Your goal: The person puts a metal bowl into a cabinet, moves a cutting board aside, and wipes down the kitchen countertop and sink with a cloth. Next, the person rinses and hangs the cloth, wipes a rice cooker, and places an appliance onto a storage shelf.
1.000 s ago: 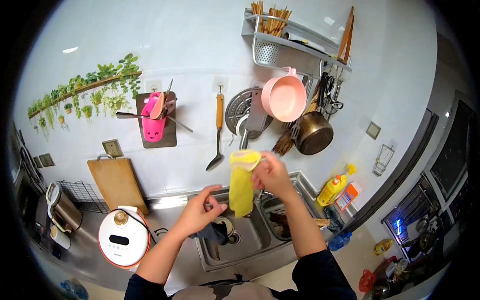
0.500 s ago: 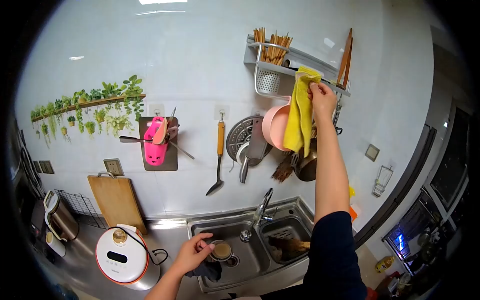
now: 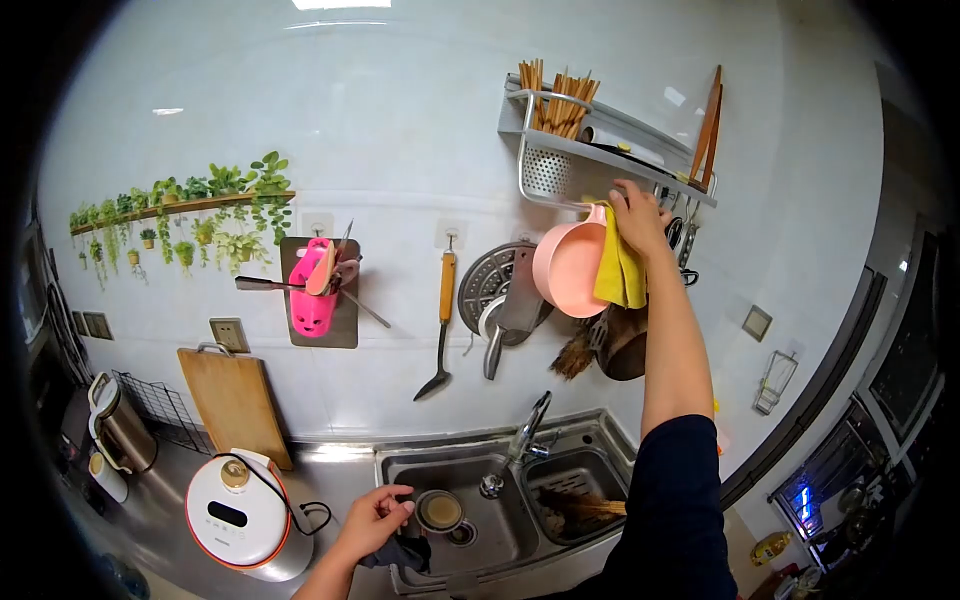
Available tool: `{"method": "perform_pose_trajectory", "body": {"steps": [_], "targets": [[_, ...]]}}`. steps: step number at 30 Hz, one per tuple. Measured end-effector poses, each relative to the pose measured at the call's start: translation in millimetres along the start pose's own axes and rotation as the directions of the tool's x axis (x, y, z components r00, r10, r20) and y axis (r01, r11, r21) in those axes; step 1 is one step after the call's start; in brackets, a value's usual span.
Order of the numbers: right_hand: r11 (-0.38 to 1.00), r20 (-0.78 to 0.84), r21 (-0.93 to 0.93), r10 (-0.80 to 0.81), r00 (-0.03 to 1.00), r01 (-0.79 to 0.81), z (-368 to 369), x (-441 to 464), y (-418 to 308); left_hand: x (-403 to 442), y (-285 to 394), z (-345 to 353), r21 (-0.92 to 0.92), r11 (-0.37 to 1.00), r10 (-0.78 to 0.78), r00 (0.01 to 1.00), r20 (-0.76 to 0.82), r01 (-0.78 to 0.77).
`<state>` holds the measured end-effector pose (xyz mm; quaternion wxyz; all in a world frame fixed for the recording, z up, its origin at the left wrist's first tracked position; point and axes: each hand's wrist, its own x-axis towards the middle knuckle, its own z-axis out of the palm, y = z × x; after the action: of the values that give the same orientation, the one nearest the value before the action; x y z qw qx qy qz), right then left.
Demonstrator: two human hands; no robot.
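My right hand (image 3: 642, 218) reaches up below the wall rack, its fingers at the top of a yellow cloth (image 3: 622, 270). The cloth hangs down, partly over a pink dipper (image 3: 572, 265), a round pot-like scoop whose handle points up towards the rack. My hand hides the spot where cloth and fingers meet. Low down, my left hand (image 3: 370, 522) is over the near left rim of the sink (image 3: 480, 555). Its fingers are loosely bent and apart, with nothing seen in them. Just beneath it lies a dark cloth (image 3: 402, 552); a small round container (image 3: 439, 510) with tan contents sits in the basin.
The wall rack (image 3: 610, 155) holds several chopsticks. A spatula (image 3: 444, 315), cleaver (image 3: 520, 290) and brush (image 3: 573, 355) hang below. A faucet (image 3: 528, 425) rises behind the basins. To the left stand a white rice cooker (image 3: 240, 510), cutting board (image 3: 228, 400) and kettle (image 3: 120, 425).
My right hand has come down slightly with the yellow cloth, which now hangs lower and looks shorter. My left hand has stayed by the sink. The view has shifted slightly.
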<state>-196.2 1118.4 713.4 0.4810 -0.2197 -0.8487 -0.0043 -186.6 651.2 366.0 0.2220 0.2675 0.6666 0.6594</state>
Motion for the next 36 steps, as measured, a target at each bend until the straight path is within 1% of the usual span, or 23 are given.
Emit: {"method": "perform_pose_trajectory", "body": {"steps": [2, 3, 5, 6, 7, 9, 10, 12, 13, 14, 16, 18, 20, 21, 22, 24, 26, 28, 30, 32, 33, 35, 36], "targets": [[0.992, 0.109, -0.07, -0.099, 0.989, 0.107, -1.0, -0.4, 0.7, 2.4, -1.7, 2.6, 0.002, 1.0, -0.004, 1.0, 0.006, 0.004], [0.992, 0.113, -0.068, -0.1, 0.989, 0.108, 1.4, 2.2, 3.6, 3.0, -1.6, 4.6, 0.005, 1.0, -0.011, 1.0, 0.018, 0.011], [0.971, 0.221, -0.21, -0.063, 0.973, 0.111, 10.0, 8.7, 7.1, 1.8, -1.6, 9.7, 0.0, 0.999, -0.032, 0.999, 0.01, 0.032], [0.973, 0.271, -0.194, -0.067, 0.96, 0.122, 4.3, 8.1, 3.7, 1.7, 0.7, 12.2, -0.008, 0.999, -0.05, 0.998, 0.031, 0.05], [0.967, 0.266, -0.236, -0.032, 0.964, 0.097, 1.4, 7.0, -3.0, 0.1, 1.9, 13.8, -0.018, 0.997, -0.07, 0.997, 0.043, 0.071], [0.947, 0.095, -0.25, -0.183, 0.979, 0.201, -5.5, -7.1, -14.3, -3.3, -0.4, 17.2, -0.042, 0.997, -0.062, 0.998, 0.015, 0.062], [0.894, -0.139, -0.263, -0.407, 0.903, 0.362, 0.1, -15.4, -10.8, -4.5, -2.7, 19.0, -0.054, 0.998, -0.034, 0.999, 0.023, 0.035], [0.893, -0.366, -0.084, -0.439, 0.82, 0.441, 0.3, -39.9, -24.0, -6.2, -10.2, 22.6, -0.083, 0.996, -0.047, 0.998, -0.034, 0.044], [0.86, -0.37, 0.015, -0.47, 0.801, 0.511, -12.6, -64.0, -45.6, -8.2, -15.0, 24.5, -0.095, 0.995, -0.038, 0.998, -0.041, 0.034], [0.811, -0.376, 0.12, -0.496, 0.783, 0.572, -21.5, -91.3, -65.5, -10.4, -18.6, 26.9, -0.121, 0.991, -0.069, 0.991, -0.111, 0.056], [0.674, -0.369, 0.461, -0.446, 0.816, 0.577, -11.0, -144.6, -84.9, -17.0, -26.7, 30.2, -0.185, 0.983, -0.039, 0.991, -0.127, 0.015], [0.627, -0.256, 0.5, -0.552, 0.793, 0.598, -1.9, -199.2, -101.9, -28.3, -33.2, 32.4, -0.245, 0.969, -0.068, 0.978, -0.199, 0.017], [0.425, -0.15, 0.761, -0.621, 0.77, 0.491, 16.6, -252.7, -125.8, -40.8, -37.0, 28.8, -0.282, 0.959, -0.072, 0.966, -0.247, 0.0], [0.395, -0.021, 0.838, -0.665, 0.747, 0.376, 22.4, -279.1, -137.8, -49.2, -37.6, 26.8, -0.329, 0.944, -0.072, 0.964, -0.257, -0.017], [0.378, 0.104, 0.891, -0.709, 0.697, 0.251, 26.8, -304.1, -149.0, -58.3, -37.2, 25.2, -0.376, 0.926, -0.071, 0.963, -0.261, -0.034], [0.3, 0.202, 0.95, -0.796, 0.57, 0.082, 37.7, -349.4, -171.0, -78.1, -25.8, 16.9, -0.341, 0.939, -0.065, 0.948, -0.313, -0.048], [0.259, 0.304, 0.953, -0.815, 0.494, -0.159, 42.6, -396.6, -191.5, -98.6, -6.0, 4.7, -0.343, 0.938, -0.082, 0.931, -0.356, -0.049], [0.215, 0.414, 0.868, -0.811, 0.413, -0.448, 38.6, -443.3, -210.3, -116.2, -3.0, -7.1, -0.379, 0.924, -0.097, 0.924, -0.37, -0.055], [0.209, 0.425, 0.803, -0.857, 0.29, -0.558, 40.5, -485.7, -220.1, -133.5, -3.6, -21.1, -0.437, 0.881, -0.051, 0.879, -0.474, -0.185], [0.096, 0.52, 0.566, -0.813, 0.264, -0.819, 20.3, -516.6, -245.7, -156.7, 6.5, -39.8, -0.439, 0.874, -0.037, 0.871, -0.491, -0.21], [0.095, 0.52, 0.569, -0.811, 0.267, -0.817, 13.7, -530.4, -261.1, -169.9, 9.1, -49.6, -0.401, 0.88, -0.003, 0.842, -0.539, -0.254], [-0.212, 0.43, 0.308, -0.838, 0.334, -0.927, 1.8, -553.6, -297.6, -200.1, 13.6, -72.2, -0.359, 0.876, 0.043, 0.794, -0.606, -0.321], [-0.214, 0.427, 0.311, -0.839, 0.337, -0.926, -10.0, -565.1, -320.5, -216.7, 14.9, -85.6, -0.356, 0.877, 0.047, 0.794, -0.606, -0.324]]}}
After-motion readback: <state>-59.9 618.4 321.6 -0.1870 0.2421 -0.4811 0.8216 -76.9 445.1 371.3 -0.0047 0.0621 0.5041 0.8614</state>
